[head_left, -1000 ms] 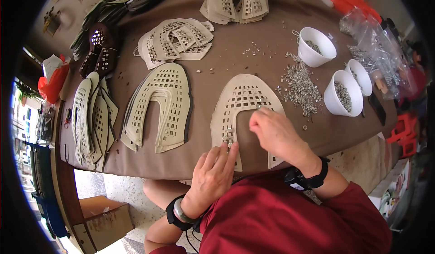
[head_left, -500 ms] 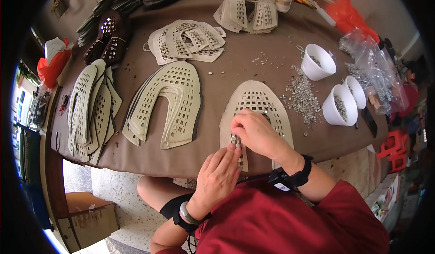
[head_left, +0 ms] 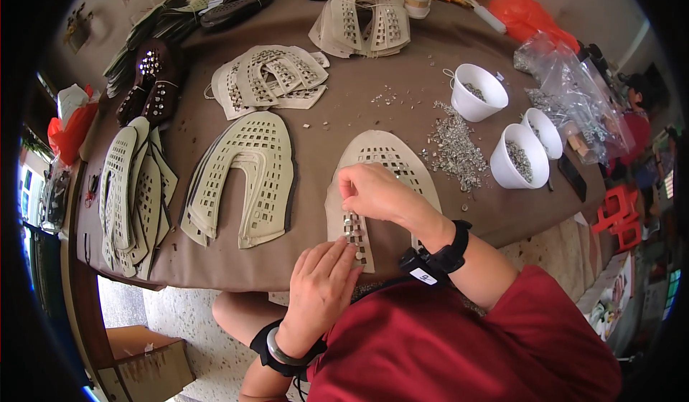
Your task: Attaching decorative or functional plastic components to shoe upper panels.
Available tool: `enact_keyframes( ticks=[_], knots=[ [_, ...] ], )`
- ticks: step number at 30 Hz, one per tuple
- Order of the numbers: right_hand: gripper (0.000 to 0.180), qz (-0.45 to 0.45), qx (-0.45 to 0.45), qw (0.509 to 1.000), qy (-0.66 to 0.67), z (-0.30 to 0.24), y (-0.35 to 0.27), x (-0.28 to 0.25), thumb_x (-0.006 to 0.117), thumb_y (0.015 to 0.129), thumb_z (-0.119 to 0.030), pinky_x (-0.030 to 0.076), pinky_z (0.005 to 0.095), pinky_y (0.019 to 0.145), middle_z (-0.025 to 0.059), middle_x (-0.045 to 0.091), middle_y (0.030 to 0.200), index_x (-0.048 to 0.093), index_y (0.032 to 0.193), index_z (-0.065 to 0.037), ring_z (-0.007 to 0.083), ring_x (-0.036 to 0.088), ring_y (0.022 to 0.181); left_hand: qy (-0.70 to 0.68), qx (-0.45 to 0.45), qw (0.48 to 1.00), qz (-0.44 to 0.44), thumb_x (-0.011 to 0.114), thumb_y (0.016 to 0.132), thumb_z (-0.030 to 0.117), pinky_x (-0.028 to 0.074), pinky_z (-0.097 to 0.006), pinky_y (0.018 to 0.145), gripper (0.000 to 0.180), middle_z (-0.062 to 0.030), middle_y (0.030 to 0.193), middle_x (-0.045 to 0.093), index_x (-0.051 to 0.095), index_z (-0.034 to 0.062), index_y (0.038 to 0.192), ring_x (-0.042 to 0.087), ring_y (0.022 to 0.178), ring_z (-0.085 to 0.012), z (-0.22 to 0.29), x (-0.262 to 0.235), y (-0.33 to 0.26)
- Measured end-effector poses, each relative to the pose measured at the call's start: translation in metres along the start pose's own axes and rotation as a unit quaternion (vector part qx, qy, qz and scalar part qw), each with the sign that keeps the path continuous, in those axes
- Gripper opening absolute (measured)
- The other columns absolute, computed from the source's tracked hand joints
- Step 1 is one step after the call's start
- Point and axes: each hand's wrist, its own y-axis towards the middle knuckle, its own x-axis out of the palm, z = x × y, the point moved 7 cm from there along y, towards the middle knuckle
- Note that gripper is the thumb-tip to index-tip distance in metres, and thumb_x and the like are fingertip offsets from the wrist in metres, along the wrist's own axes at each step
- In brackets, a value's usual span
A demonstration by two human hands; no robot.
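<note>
A beige horseshoe-shaped shoe upper (head_left: 375, 144), punched with rows of square holes, lies in front of me. Shiny metal studs (head_left: 350, 223) sit along its left leg. My left hand (head_left: 321, 278) rests at the low end of that leg, its fingers stretched out and the tips touching the piece beside the studs. Just above the studs is my right hand (head_left: 379, 195), thumb and fingers pinched together. Whatever those fingertips hold, if anything, is too small or hidden to make out. The right hand and wrist cover part of the upper's middle.
Loose metal studs (head_left: 459, 154) are heaped to the right, near white cups (head_left: 466, 106) of studs. Stacked beige uppers (head_left: 281, 187) lie left of my piece, others behind. A dark phone (head_left: 572, 180) and a clear plastic bag (head_left: 585, 101) lie at far right.
My right hand has moved up and away from my left fingertips, uncovering the studs between them. The left hand stays on the upper's leg. The whole view has shifted somewhat.
</note>
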Motion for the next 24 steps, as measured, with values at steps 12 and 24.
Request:
enact_keyframes(
  ticks=[12, 24],
  knots=[
    [0.011, 0.017, -0.016, 0.997, 0.075, 0.003, -0.029, -0.015, 0.067, 0.089, -0.007, 0.053, 0.0293, 0.066, 0.0093, 0.071, 0.075, 0.07, 0.092, 0.002, 0.0137, 0.067, 0.068, -0.051, -0.099, 0.993, 0.046, 0.065, 0.084, -0.002, 0.05, -0.041, 0.074, 0.021, -0.0143, 0.091, 0.062, 0.068, -0.0006, 0.104, 0.061, 0.083, -0.034, -0.032, 0.006, 0.036],
    [0.011, 0.072, -0.046, 0.996, 0.015, 0.011, -0.05, -0.022, 0.067, 0.083, -0.007, 0.052, 0.0444, 0.069, 0.0216, 0.067, 0.074, 0.067, 0.077, 0.002, 0.038, 0.066, 0.074, -0.005, -0.08, 0.997, -0.01, 0.063, 0.082, -0.002, 0.051, -0.041, 0.074, 0.023, -0.0113, 0.091, 0.059, 0.07, 0.0014, 0.104, 0.06, 0.086, -0.0312, -0.036, 0.018, 0.044]
  ],
)
